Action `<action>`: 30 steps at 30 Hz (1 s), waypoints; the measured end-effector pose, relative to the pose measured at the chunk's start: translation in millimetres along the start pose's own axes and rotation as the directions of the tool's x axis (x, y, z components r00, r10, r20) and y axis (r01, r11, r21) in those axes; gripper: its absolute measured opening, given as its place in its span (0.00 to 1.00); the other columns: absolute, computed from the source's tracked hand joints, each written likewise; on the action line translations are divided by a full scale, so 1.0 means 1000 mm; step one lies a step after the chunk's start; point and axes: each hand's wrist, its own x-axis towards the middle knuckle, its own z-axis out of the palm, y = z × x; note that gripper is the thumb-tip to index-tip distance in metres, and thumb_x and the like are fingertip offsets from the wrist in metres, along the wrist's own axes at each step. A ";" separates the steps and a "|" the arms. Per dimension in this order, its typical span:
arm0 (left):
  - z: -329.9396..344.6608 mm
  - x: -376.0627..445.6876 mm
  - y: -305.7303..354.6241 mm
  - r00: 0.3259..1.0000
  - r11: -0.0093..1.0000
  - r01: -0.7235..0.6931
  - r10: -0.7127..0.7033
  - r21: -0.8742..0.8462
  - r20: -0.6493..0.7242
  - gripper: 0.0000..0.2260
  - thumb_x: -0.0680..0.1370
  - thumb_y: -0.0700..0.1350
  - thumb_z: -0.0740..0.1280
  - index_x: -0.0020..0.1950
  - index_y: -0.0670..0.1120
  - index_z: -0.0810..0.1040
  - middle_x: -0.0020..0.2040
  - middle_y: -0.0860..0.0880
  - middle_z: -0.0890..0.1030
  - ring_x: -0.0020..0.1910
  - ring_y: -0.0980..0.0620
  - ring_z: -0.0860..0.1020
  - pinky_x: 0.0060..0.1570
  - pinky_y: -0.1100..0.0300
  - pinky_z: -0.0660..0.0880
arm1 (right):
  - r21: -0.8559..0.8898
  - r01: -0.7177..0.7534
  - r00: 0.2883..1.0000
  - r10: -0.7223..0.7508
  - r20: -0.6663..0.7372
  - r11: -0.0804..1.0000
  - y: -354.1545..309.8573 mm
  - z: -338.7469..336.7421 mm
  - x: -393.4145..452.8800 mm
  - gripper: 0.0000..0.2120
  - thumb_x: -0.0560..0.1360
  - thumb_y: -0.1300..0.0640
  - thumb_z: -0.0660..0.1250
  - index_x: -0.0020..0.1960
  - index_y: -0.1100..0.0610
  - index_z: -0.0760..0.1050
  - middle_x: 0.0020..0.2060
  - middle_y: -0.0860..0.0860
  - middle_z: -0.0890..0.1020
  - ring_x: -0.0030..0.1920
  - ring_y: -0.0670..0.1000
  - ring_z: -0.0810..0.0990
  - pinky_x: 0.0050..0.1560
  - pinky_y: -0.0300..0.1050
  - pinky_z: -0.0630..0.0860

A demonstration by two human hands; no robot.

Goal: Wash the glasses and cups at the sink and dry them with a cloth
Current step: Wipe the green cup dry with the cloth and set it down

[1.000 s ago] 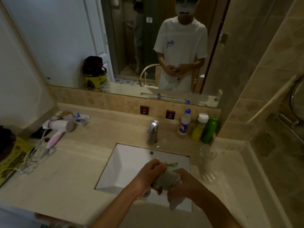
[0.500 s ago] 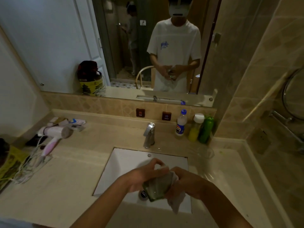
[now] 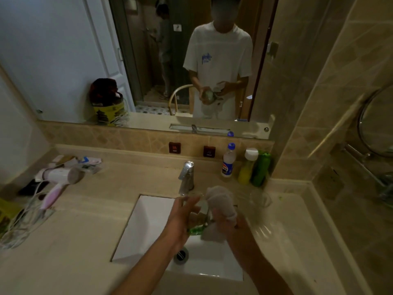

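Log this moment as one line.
stage: drying | left hand: holds green-bottomed glass | right hand: grips cloth | place: over sink

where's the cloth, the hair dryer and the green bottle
cloth (image 3: 221,201): head view, on the bunched top above the right hand
hair dryer (image 3: 61,176): head view, on the white barrel
green bottle (image 3: 261,170): head view, on the middle of its body

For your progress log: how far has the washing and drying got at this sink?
Done: seemingly a clear glass standing on the counter. In hand: left hand holds a green-bottomed glass over the sink; right hand works the cloth on it. Left: finishing drying.
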 end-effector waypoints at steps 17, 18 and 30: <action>0.033 0.030 -0.002 0.985 0.988 -0.104 0.118 0.110 -0.122 0.25 0.71 0.53 0.78 0.63 0.44 0.76 0.51 0.43 0.84 0.50 0.45 0.84 0.41 0.55 0.80 | 0.497 -0.326 0.916 0.398 -0.043 0.804 0.016 0.012 0.034 0.26 0.79 0.40 0.60 0.65 0.59 0.76 0.56 0.58 0.84 0.57 0.58 0.82 0.61 0.58 0.77; 0.034 0.033 -0.004 0.982 0.983 -0.119 0.138 0.138 -0.131 0.29 0.70 0.52 0.79 0.65 0.46 0.72 0.54 0.44 0.82 0.53 0.45 0.83 0.42 0.55 0.80 | 0.579 -0.294 0.925 0.379 -0.029 0.761 0.020 0.014 0.031 0.26 0.81 0.42 0.58 0.66 0.61 0.75 0.59 0.60 0.82 0.59 0.60 0.81 0.61 0.56 0.77; 0.024 0.051 -0.006 0.971 0.952 -0.228 0.239 0.203 -0.031 0.42 0.56 0.52 0.83 0.68 0.50 0.74 0.61 0.48 0.82 0.57 0.49 0.83 0.58 0.47 0.81 | 0.782 -0.309 0.930 0.346 0.127 0.541 0.024 -0.013 0.010 0.34 0.81 0.38 0.51 0.71 0.66 0.68 0.66 0.65 0.75 0.62 0.64 0.76 0.62 0.60 0.73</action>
